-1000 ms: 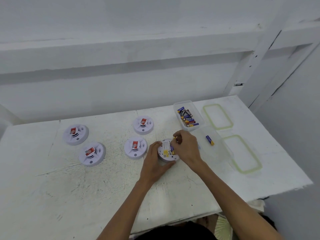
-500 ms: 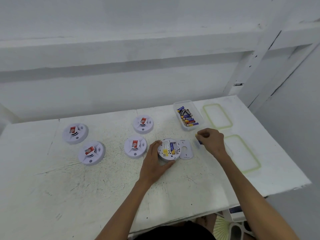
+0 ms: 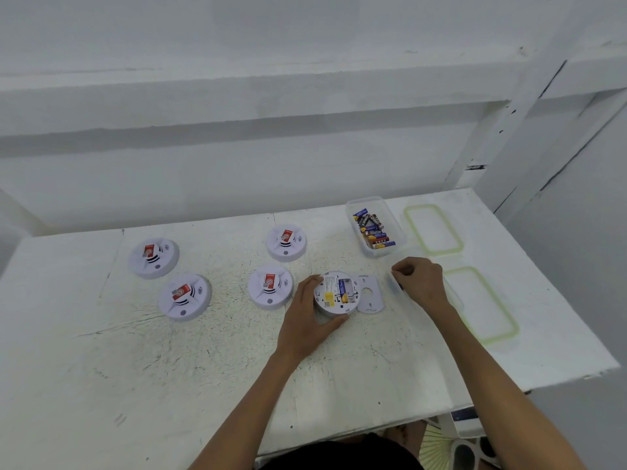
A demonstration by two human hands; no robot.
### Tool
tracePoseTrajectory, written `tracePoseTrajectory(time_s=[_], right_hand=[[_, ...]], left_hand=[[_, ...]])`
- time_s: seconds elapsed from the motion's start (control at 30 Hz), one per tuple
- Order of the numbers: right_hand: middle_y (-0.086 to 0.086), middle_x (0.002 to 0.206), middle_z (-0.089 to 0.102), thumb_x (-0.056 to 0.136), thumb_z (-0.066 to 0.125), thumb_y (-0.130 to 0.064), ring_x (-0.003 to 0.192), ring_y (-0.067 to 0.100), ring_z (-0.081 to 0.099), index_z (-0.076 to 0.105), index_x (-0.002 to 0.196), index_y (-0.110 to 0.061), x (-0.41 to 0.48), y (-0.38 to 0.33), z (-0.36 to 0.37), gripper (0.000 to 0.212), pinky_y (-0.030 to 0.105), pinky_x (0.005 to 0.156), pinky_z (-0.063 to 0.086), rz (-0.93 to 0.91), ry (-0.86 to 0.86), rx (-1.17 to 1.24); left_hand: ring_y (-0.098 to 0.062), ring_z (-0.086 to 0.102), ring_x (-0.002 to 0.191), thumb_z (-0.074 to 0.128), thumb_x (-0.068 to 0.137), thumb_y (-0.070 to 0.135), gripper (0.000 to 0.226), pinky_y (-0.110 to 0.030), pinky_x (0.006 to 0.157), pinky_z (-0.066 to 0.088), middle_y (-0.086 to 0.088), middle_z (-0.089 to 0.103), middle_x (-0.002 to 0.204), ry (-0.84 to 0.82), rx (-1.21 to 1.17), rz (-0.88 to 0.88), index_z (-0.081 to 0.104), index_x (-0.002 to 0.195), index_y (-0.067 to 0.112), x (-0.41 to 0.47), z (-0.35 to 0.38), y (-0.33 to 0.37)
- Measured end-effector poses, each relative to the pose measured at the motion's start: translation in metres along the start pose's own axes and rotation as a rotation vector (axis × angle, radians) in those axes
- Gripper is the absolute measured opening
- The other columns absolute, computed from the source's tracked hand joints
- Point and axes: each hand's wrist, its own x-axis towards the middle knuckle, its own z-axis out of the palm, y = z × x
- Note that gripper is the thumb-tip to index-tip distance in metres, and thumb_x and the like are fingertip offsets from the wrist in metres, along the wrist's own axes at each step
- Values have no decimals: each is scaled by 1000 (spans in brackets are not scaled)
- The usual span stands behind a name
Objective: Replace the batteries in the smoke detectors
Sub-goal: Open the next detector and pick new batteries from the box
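An upturned white smoke detector [image 3: 334, 295] lies near the table's middle with its battery bay uncovered and a blue battery [image 3: 342, 289] in it. My left hand [image 3: 305, 320] grips its left and front rim. Its loose back plate [image 3: 370, 295] lies flat just to the right. My right hand [image 3: 420, 279] is further right with curled fingers, over a clear tub [image 3: 453, 295]. A dark blurred battery [image 3: 395, 285] shows just below its fingertips, apparently pinched. A second clear tub [image 3: 401, 234] behind holds several batteries.
Several closed detectors lie face up to the left: [image 3: 270, 287], [image 3: 286, 242], [image 3: 185, 296], [image 3: 153, 257]. Two green-rimmed lids [image 3: 409, 228], [image 3: 509, 320] lie at the right, near the table's right edge. A white wall runs behind the table.
My right hand left the opened detector and moved right to the clear tub, uncovering the back plate. The left hand stayed on the detector.
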Motion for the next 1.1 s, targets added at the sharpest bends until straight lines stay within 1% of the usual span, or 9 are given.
tracePoseTrajectory(time_s=[0.17,0.27,0.37,0.47,0.53,0.67,0.8,0.97,1.1], right_hand=[[3,86,76,85,70,-12,66,8,63,78,91,-10,1,-4,1,10,9,66,43,-29,43,-11],[4,87,76,86,69,-11,75,14,67,76,92,-10,-1,-9,2,9,20,74,49,-69,79,1],[2,85,73,89,66,-11,76,16,67,74,94,-12,-8,-19,4,9,29,75,54,-116,132,22],[-2,91,69,91,64,-14,81,16,60,70,98,-15,-14,-29,9,9,29,68,48,-240,226,-58],[-3,93,68,90,66,-13,80,15,58,70,98,-16,-18,-37,13,10,26,68,44,-341,234,-74],[-1,96,67,87,70,-10,78,12,60,71,97,-13,-27,-46,25,10,29,70,55,-486,48,-29],[1,103,63,85,72,-15,87,12,60,68,92,-12,-32,-46,35,8,35,71,56,-575,-114,-63],[6,131,59,86,71,-22,115,19,58,69,98,-12,-38,-48,35,16,28,87,53,-595,-296,-258],[6,147,50,88,68,-28,128,23,51,66,106,-12,-35,-50,32,24,30,94,48,-613,-349,-387]], left_hand=[[-7,43,137,80,75,61,91,-32,110,47,11,41,149,-8,10,-6,39,147,22,1,0,-1],[-7,43,137,81,75,60,91,-30,110,46,11,41,149,-9,12,-2,39,146,23,1,0,-3],[-6,43,137,81,75,61,91,-26,110,45,12,41,148,-7,4,1,39,146,23,1,0,-3],[-4,43,136,82,75,59,89,-17,107,43,12,42,147,-3,-11,8,40,145,23,1,-1,-1],[-5,43,136,81,75,59,89,-18,107,43,12,42,147,-1,-15,17,40,145,23,1,-1,-1],[-8,46,136,78,74,65,91,-27,107,49,10,44,147,4,-23,2,39,145,24,1,2,-5],[-10,47,135,78,75,65,90,-32,106,50,9,45,146,8,-29,6,40,145,23,2,3,-5],[-14,49,134,81,75,62,91,-39,105,52,8,46,144,12,-60,4,41,145,20,2,4,-7],[-13,49,134,81,75,61,90,-38,106,51,7,47,145,10,-58,11,41,144,19,3,5,-8]])
